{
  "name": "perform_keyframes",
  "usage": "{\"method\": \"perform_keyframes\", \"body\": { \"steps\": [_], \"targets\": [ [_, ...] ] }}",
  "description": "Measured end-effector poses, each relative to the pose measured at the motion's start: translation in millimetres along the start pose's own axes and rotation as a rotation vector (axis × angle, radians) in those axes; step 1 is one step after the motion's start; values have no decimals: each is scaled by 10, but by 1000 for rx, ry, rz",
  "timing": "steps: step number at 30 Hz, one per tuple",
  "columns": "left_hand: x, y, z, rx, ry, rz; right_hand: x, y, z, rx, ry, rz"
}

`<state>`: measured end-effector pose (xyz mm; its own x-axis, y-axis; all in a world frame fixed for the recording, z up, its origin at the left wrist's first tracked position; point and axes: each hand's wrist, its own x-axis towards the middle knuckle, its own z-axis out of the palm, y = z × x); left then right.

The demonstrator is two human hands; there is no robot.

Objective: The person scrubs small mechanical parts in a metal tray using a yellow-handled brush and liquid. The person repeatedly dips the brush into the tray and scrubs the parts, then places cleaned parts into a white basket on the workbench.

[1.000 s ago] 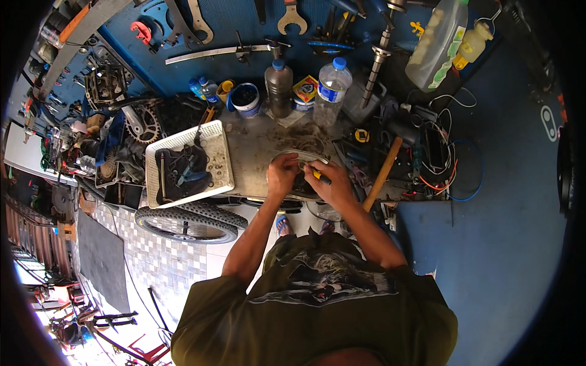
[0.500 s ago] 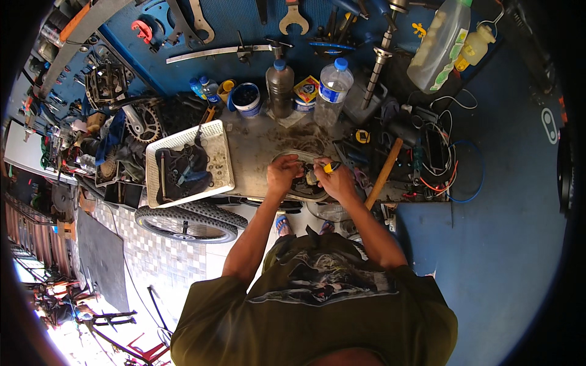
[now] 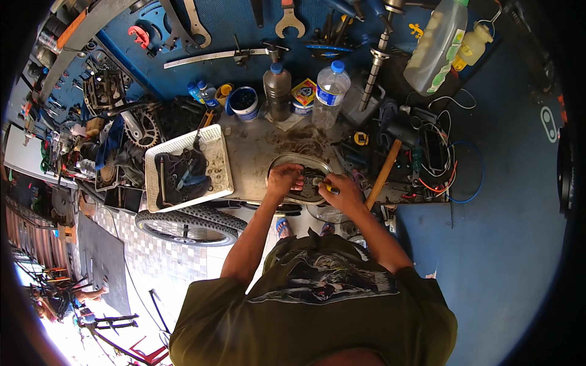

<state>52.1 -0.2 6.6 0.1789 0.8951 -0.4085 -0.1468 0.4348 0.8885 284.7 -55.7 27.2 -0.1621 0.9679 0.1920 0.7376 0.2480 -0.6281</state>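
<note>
An oval metal tray (image 3: 272, 165) with dark, dirty contents lies at the front of the workbench, below both hands. My right hand (image 3: 343, 192) is closed around a small brush (image 3: 332, 190) with a yellow and black handle; its pale tip points left into the tray. Over the tray's left side, my left hand (image 3: 284, 179) has its fingers curled together. Whatever small piece they may hold is hidden.
Left of the tray stands a white plastic basket (image 3: 227, 160) with dark cloth and tools. Behind are a dark bottle (image 3: 277, 94), a clear bottle (image 3: 330, 100) and a tub of dark grease (image 3: 245, 105). A wooden handle (image 3: 383, 174) and cables (image 3: 436, 161) lie right.
My right hand has lowered and turned, and the brush handle now points down to the right. My left hand has shifted slightly, so more of the tray shows.
</note>
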Motion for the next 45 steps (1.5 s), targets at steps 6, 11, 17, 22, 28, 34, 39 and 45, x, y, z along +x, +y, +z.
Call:
{"method": "perform_keyframes", "body": {
  "steps": [6, 11, 17, 22, 28, 34, 39, 45],
  "targets": [
    [-1, -68, -22, -28, 13, 6, 266, -174, -76, 384, 17, 181],
    [-45, -41, 62, 72, 67, 157, 356, -393, -24, 571, -23, 150],
    [-20, -137, 32, 5, 143, 166, 412, -448, -141, 495, -101, 300],
    [30, -119, 23, -255, 243, 118, 363, -318, -58, 468, -38, 237],
    [29, 1, 74, -305, 280, 31, 276, -308, 69, 562, -23, 148],
    [38, -35, 70, -299, 268, 49, 325, -301, 144, 636, 19, 240],
    [-10, -44, 86, -270, 274, 87, 405, -197, 212, 558, 33, 344],
    [28, -26, -9, -201, 186, 138, 293, 88, 370, 646, 42, 257]
  ]
}}
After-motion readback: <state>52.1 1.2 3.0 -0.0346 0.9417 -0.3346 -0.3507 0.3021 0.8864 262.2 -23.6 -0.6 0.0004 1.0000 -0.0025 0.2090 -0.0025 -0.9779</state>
